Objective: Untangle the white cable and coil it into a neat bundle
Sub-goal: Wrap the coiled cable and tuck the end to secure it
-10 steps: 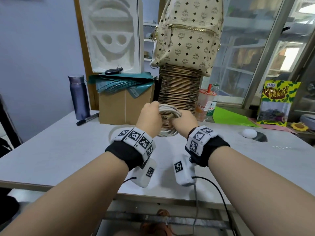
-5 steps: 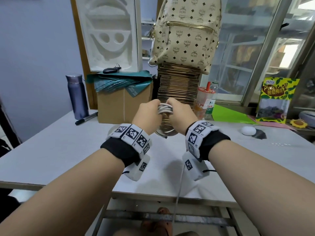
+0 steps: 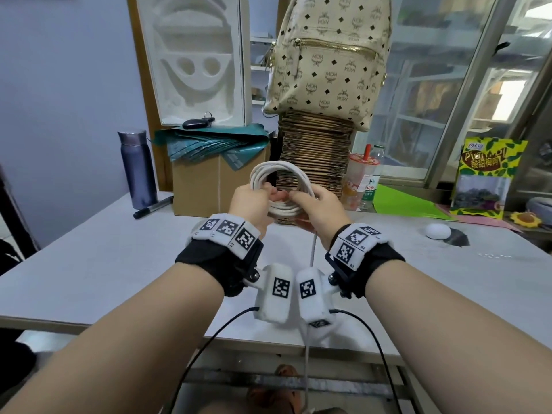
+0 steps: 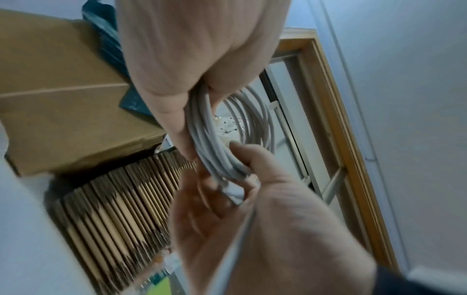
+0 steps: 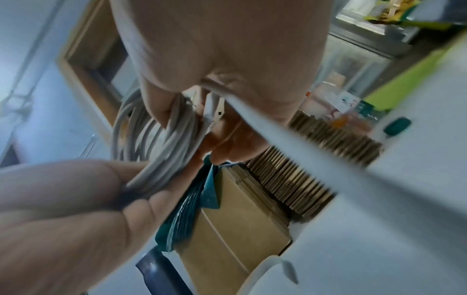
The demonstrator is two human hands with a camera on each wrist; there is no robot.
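The white cable (image 3: 280, 182) is wound into a round coil of several loops, held upright in the air over the white table (image 3: 89, 264). My left hand (image 3: 254, 201) grips the coil's lower left side, and the left wrist view shows thumb and fingers closed round the bundled strands (image 4: 209, 139). My right hand (image 3: 313, 204) holds the lower right side with its fingers round the loops (image 5: 161, 143). A loose tail (image 3: 312, 249) drops from the right hand past the table's front edge; it crosses the right wrist view as a blurred strand (image 5: 303, 151).
Just behind the hands stand a cardboard box (image 3: 203, 189) and a tall stack of cardboard sheets (image 3: 313, 150) with a cream backpack (image 3: 328, 61) on top. A purple flask (image 3: 137, 168) and marker (image 3: 153, 206) are at the left; a drink cup (image 3: 360, 180) and a white oval object (image 3: 437, 231) are at the right.
The coil, which hung low and edge-on between my hands, is now turned up so its ring rises above them. Both hands have kept their hold.
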